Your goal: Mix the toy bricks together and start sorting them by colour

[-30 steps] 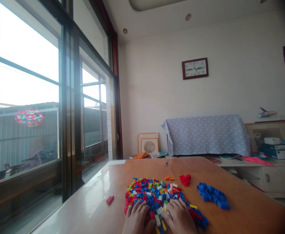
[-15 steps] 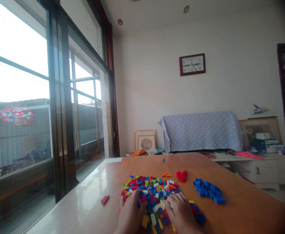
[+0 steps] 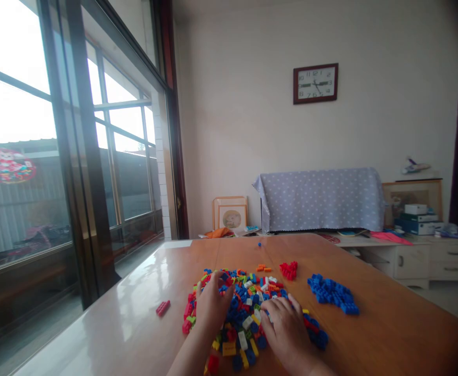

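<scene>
A spread pile of small toy building bricks (image 3: pixel 248 305) in red, blue, white, yellow, green and orange lies in front of me. Over its left part reaches my left hand (image 3: pixel 215 297), fingers bent and apart, thumb held away from them; no brick shows in its grasp. My right hand (image 3: pixel 285 324) rests low at the pile's right side, its fingers curled in toward the thumb. Whatever lies between those fingertips is hidden. Just beyond that hand are dark blue and red pieces (image 3: pixel 318 331).
A blue brick heap (image 3: pixel 332 293) sits to the right, with a red cluster (image 3: pixel 289 270) and a few orange bricks (image 3: pixel 263 268) behind the pile. One pink-red piece (image 3: pixel 163 308) lies at left, a tiny blue one (image 3: pixel 259 244) far back. The wooden table (image 3: pixel 373 334) has a glossy top.
My left hand has moved forward over the pile and its fingers have lifted, uncovering bricks near me. The right hand stays about where it was. The whole view has shifted slightly.
</scene>
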Action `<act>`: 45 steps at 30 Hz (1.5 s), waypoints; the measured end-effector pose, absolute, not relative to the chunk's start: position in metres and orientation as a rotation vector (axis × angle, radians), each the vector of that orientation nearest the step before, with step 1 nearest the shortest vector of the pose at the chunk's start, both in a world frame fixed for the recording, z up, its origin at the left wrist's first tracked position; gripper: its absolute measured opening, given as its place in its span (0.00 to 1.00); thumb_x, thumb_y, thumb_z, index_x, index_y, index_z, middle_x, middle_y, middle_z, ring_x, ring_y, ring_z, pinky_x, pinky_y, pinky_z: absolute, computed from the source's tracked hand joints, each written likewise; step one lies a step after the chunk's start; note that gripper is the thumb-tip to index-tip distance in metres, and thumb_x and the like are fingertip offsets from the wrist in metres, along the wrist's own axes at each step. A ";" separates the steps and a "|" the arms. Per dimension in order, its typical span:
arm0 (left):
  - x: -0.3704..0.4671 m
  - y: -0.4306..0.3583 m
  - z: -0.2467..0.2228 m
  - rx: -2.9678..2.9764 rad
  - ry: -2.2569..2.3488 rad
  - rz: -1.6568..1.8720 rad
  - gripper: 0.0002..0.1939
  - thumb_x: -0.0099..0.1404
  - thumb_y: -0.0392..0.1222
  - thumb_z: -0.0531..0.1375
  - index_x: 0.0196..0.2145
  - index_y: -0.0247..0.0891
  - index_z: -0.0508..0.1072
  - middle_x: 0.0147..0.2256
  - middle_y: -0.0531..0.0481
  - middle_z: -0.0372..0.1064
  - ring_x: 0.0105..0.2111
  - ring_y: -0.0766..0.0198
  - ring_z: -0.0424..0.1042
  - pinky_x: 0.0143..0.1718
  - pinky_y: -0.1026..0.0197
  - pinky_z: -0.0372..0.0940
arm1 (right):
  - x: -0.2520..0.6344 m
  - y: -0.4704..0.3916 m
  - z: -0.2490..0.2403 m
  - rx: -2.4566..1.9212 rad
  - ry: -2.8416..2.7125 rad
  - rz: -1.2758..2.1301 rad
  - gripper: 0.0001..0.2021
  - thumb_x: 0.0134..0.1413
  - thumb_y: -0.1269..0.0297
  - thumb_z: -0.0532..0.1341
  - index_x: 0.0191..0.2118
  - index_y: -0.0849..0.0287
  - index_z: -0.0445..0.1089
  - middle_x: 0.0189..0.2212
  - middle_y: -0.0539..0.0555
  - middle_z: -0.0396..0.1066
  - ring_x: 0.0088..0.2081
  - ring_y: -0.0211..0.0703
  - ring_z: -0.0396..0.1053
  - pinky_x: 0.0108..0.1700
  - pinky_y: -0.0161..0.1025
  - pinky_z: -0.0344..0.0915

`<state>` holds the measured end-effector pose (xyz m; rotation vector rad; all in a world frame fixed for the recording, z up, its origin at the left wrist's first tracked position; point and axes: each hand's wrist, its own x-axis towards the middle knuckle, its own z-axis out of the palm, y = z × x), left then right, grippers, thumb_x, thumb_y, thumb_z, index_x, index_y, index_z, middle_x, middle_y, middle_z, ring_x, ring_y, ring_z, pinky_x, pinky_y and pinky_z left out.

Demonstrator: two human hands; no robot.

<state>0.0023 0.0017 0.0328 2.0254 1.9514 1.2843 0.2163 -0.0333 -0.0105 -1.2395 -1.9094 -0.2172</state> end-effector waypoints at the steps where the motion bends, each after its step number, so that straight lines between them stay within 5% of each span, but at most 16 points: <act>1: 0.005 0.002 0.035 2.034 1.936 1.293 0.18 0.64 0.54 0.59 0.49 0.46 0.70 0.41 0.49 0.78 0.45 0.55 0.76 0.61 0.46 0.52 | 0.215 -0.034 -0.008 -1.240 -1.908 -0.209 0.08 0.64 0.67 0.56 0.35 0.51 0.71 0.34 0.49 0.75 0.41 0.48 0.70 0.61 0.57 0.48; 6: 0.019 0.003 0.044 2.089 1.842 1.328 0.18 0.64 0.53 0.59 0.48 0.43 0.68 0.38 0.50 0.77 0.41 0.57 0.76 0.53 0.52 0.61 | 0.214 -0.035 -0.002 -1.252 -1.898 -0.193 0.09 0.63 0.67 0.56 0.42 0.48 0.72 0.38 0.51 0.77 0.44 0.50 0.71 0.63 0.61 0.48; 14: 0.034 -0.007 0.036 2.392 1.634 1.144 0.17 0.61 0.45 0.63 0.48 0.45 0.70 0.38 0.51 0.78 0.41 0.56 0.76 0.62 0.44 0.53 | 0.220 -0.028 -0.005 -1.136 -1.875 -0.219 0.24 0.65 0.65 0.54 0.66 0.49 0.58 0.48 0.57 0.76 0.49 0.53 0.73 0.62 0.58 0.60; 18: 0.043 -0.014 0.033 2.525 1.408 1.106 0.21 0.61 0.37 0.60 0.53 0.45 0.69 0.44 0.48 0.77 0.46 0.55 0.74 0.61 0.48 0.57 | 0.220 -0.023 -0.009 -1.112 -1.867 -0.133 0.19 0.68 0.61 0.53 0.61 0.50 0.66 0.46 0.58 0.77 0.47 0.52 0.74 0.51 0.50 0.70; 24: 0.049 -0.018 0.030 2.443 1.347 1.066 0.25 0.58 0.32 0.56 0.54 0.45 0.68 0.50 0.47 0.75 0.52 0.55 0.70 0.54 0.55 0.65 | 0.221 -0.014 -0.019 -1.129 -1.835 0.006 0.13 0.66 0.59 0.55 0.51 0.53 0.72 0.41 0.58 0.77 0.43 0.51 0.75 0.45 0.46 0.72; 28: 0.049 -0.020 0.029 2.420 1.342 1.049 0.21 0.61 0.34 0.56 0.52 0.47 0.70 0.49 0.48 0.75 0.50 0.55 0.71 0.52 0.56 0.66 | 0.224 -0.010 -0.022 -1.177 -1.763 0.040 0.11 0.63 0.61 0.58 0.48 0.52 0.72 0.41 0.56 0.76 0.43 0.50 0.75 0.45 0.44 0.72; 35: 0.036 -0.012 0.030 2.537 1.558 1.113 0.16 0.70 0.38 0.52 0.52 0.43 0.72 0.48 0.45 0.77 0.48 0.53 0.74 0.61 0.43 0.57 | 0.234 -0.016 -0.008 -1.171 -1.649 -0.046 0.10 0.63 0.62 0.58 0.48 0.51 0.71 0.43 0.56 0.75 0.47 0.50 0.73 0.49 0.45 0.71; 45: 0.027 -0.008 0.028 2.575 1.598 1.184 0.14 0.72 0.43 0.52 0.51 0.42 0.72 0.47 0.45 0.77 0.49 0.53 0.73 0.57 0.48 0.61 | 0.245 -0.018 -0.004 -1.211 -1.512 0.016 0.12 0.65 0.57 0.57 0.49 0.53 0.69 0.46 0.58 0.74 0.47 0.49 0.72 0.50 0.46 0.69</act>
